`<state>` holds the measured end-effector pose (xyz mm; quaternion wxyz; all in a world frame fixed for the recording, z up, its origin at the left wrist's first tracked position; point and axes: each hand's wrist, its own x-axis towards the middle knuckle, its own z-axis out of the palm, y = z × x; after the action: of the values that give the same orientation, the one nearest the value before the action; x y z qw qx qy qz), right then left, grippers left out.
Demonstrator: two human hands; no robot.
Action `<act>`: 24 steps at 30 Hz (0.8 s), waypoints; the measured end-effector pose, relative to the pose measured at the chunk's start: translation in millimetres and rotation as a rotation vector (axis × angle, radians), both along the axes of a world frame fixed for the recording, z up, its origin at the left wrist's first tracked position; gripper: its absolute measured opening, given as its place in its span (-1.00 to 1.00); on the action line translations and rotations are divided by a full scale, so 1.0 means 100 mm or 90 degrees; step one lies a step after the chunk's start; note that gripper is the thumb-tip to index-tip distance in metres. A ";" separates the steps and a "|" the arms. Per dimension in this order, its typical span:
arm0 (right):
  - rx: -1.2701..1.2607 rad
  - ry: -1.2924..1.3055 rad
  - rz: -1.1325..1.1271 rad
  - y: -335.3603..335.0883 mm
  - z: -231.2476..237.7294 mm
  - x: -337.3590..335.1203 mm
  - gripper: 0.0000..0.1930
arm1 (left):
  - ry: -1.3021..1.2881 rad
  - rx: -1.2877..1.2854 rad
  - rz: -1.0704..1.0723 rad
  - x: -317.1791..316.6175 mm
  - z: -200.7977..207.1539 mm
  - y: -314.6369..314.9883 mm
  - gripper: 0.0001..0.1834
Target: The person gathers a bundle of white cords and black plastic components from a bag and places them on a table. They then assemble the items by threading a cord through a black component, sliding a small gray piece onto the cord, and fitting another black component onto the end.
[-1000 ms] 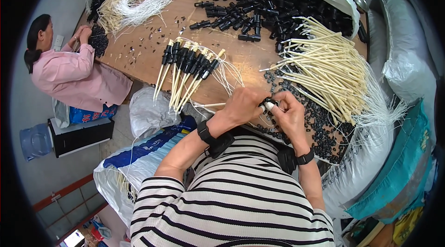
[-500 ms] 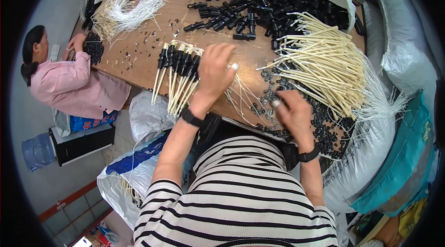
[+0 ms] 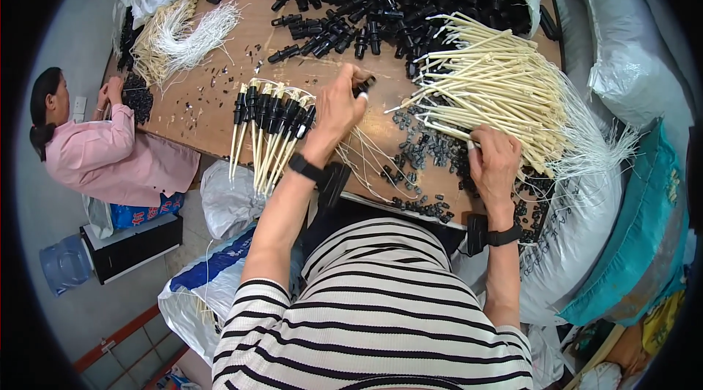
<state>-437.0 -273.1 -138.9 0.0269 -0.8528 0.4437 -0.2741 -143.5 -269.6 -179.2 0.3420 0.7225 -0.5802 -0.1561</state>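
Brown tabletop [image 3: 300,71], cream rods [image 3: 505,90] — white sacks [image 3: 633,60] right, grey wall [image 3: 84,68] left

This place appears to be a small manual workshop. On the brown wooden tabletop [image 3: 296,70] lie a large heap of black tubular plastic pieces [image 3: 373,27], a pile of thin cream-coloured rods [image 3: 505,93] with white cords [image 3: 597,137], and many scattered tiny black parts [image 3: 421,154]. Filled whitish plastic sacks [image 3: 626,46] and a teal woven sack [image 3: 619,243] stand at the right, while a person in a pink shirt [image 3: 95,152] is at the left end
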 end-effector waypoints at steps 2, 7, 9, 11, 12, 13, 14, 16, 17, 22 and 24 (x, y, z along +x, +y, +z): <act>0.021 -0.006 0.051 -0.03 -0.02 0.02 -0.73 | 0.156 -0.027 -0.057 -0.07 0.03 0.18 -0.75; 0.055 -0.051 0.122 0.06 -0.02 0.15 -0.68 | 0.267 0.063 -0.144 -0.25 0.10 0.45 -0.66; 0.160 -0.031 0.087 0.14 0.00 0.24 -0.65 | 0.205 -0.059 -0.212 -0.29 0.05 0.48 -0.65; 0.122 -0.036 0.073 0.10 -0.08 0.24 -0.65 | 0.142 -0.053 -0.213 -0.26 0.10 0.48 -0.67; 0.085 -0.037 0.030 0.10 -0.15 0.16 -0.66 | 0.253 0.065 -0.160 -0.26 0.14 0.49 -0.70; 0.047 -0.038 -0.010 0.07 -0.20 0.09 -0.68 | 0.363 0.182 -0.101 -0.25 0.17 0.50 -0.72; 0.056 -0.022 -0.036 0.11 -0.20 0.00 -0.66 | 0.363 0.181 -0.096 -0.22 0.13 0.52 -0.72; 0.099 0.042 -0.066 0.15 -0.19 -0.12 -0.74 | 0.639 0.082 -0.079 -0.19 0.02 0.53 -0.74; 0.116 0.084 -0.070 0.16 -0.20 -0.15 -0.78 | 0.639 0.083 -0.079 -0.20 0.01 0.54 -0.74; 0.111 0.029 -0.043 0.10 -0.15 -0.08 -0.87 | 0.673 0.068 -0.024 -0.25 0.00 0.50 -0.70; 0.095 0.007 0.004 0.12 -0.03 0.01 -0.88 | 0.678 0.088 -0.021 -0.19 -0.07 0.50 -0.72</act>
<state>-436.0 -261.4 -141.7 0.0885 -0.8515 0.4601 -0.2354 -162.7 -219.4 -185.8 0.5381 0.5551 -0.3259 -0.5441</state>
